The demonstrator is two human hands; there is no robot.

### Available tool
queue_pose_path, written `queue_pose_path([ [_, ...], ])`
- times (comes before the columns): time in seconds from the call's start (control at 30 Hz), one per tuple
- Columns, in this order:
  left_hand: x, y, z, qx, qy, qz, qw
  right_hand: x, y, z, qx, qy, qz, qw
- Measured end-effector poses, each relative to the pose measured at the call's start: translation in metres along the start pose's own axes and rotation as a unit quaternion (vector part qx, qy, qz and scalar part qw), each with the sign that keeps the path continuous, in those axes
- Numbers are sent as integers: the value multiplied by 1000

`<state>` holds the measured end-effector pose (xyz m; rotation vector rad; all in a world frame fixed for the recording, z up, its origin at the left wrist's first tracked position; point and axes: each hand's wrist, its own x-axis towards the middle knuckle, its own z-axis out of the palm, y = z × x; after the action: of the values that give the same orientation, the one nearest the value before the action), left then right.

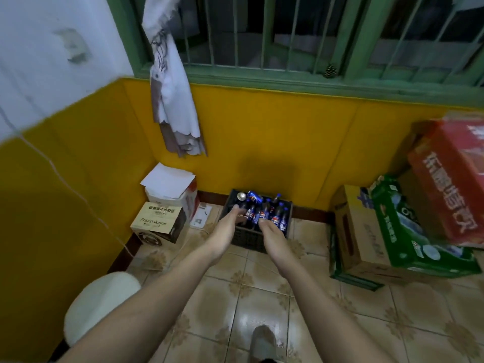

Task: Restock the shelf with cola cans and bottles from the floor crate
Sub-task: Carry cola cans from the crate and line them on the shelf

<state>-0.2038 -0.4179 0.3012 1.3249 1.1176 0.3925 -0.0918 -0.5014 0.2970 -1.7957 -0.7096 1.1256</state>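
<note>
A dark plastic crate (246, 241) stands on the tiled floor against the yellow wall. It holds several blue cola bottles (275, 218), a blue cola can (254, 197) lying on its side at the back, and an upright can with a silver top (241, 196). My left hand (230, 221) reaches over the crate's left side with fingers straight and holds nothing. My right hand (271, 231) hovers over the crate's front edge, fingers relaxed, just short of the bottles. No shelf is in view.
Cardboard boxes (159, 224) with a white-topped carton behind them sit left of the crate. Stacked green and red drink cartons (419, 226) fill the right side. A white round stool (102, 305) is at lower left, my shoe (263, 341) on the tiles below.
</note>
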Motion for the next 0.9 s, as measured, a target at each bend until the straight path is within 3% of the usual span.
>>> queue_pose_path([
  [0.5,196,17,-14,-20,39,-91,995,218,-21,-13,-32,-84,82,993],
  [0.9,403,-34,-51,-68,-10,-218,974,399,7,26,-78,-63,213,972],
])
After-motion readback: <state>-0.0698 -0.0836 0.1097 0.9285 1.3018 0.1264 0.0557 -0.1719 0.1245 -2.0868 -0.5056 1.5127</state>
